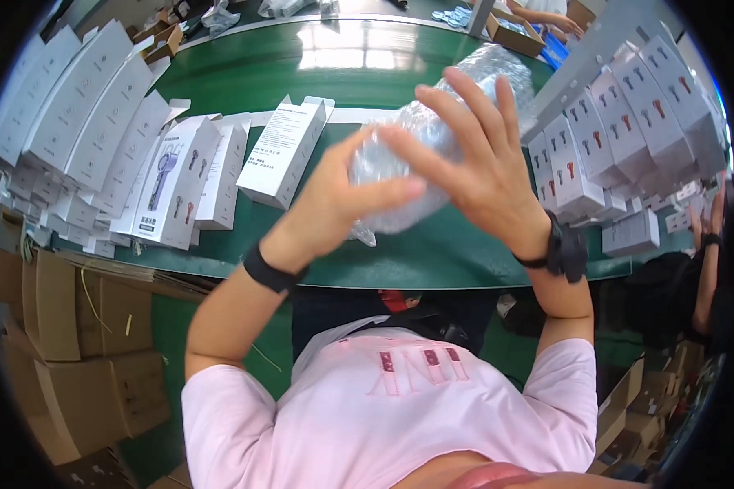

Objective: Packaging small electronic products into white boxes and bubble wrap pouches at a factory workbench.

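A long bundle of clear bubble wrap [404, 213] lies slantwise over the green table in front of me, its far end pointing up and right. What it contains, if anything, I cannot make out. My left hand [326, 196] is closed around its near left end, with the thumb across the front. Over the wrap's right side, my right hand [477, 159] has its fingers spread and stretched out; some are slightly blurred. Whether its fingers touch the plastic is unclear. Beside my left hand stands a white printed carton [281, 155] with its top flap open.
Stacked white cartons [90, 114] fill the table's left end, and more white cartons [628, 122] with pictures stand at the right. A grey post [583, 69] rises at the right. Brown cardboard boxes [98, 391] sit below on the left. Another person's hand [567, 24] shows at the far right.
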### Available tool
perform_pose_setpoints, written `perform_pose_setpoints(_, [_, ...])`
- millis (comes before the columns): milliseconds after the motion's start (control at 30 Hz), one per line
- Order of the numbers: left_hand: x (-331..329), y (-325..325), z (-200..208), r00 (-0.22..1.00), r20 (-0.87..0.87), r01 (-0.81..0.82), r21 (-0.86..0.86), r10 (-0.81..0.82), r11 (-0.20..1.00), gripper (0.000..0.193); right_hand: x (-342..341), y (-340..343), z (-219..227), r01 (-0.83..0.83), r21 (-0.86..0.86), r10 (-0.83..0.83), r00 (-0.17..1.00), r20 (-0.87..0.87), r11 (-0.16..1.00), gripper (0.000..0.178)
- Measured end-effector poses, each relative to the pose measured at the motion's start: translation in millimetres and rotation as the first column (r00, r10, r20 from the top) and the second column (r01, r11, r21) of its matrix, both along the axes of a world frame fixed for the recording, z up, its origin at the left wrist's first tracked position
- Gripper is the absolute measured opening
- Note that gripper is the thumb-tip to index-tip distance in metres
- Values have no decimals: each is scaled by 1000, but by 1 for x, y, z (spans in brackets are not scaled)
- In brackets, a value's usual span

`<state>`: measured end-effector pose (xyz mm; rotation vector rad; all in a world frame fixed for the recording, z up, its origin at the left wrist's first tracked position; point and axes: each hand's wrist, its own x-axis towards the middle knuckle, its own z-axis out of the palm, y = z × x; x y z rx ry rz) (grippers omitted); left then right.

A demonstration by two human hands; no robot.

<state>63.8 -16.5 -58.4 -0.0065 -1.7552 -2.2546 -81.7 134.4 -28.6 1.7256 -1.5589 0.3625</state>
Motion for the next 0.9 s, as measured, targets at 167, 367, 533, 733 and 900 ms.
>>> perform_pose_setpoints(167, [36, 15, -35, 937, -288, -321, -490, 197, 810, 68, 11, 70, 18, 11, -344, 199, 798, 569, 939, 56])
perform_pose_setpoints(367, [48, 20, -49, 805, -573, -573, -687, 152, 447, 70, 15, 76, 7, -34, -213, 209, 396, 894, 977, 23])
perform_pose_setpoints(533, [52, 21, -62, 756, -589, -644, -588, 286, 490, 72, 28, 43, 0, -180, -174, 247, 572, 782, 968, 48])
perform_pose_setpoints(733, [67, 39, -82, 769, -375, -634, -348, 517, 691, 73, 48, 11, -7, -82, -357, 292, 754, 589, 930, 48])
perform_pose_setpoints(900, [67, 41, -80, 748, -271, -663, -274, 606, 697, 79, 46, 7, -5, -56, -365, 287, 732, 618, 929, 44])
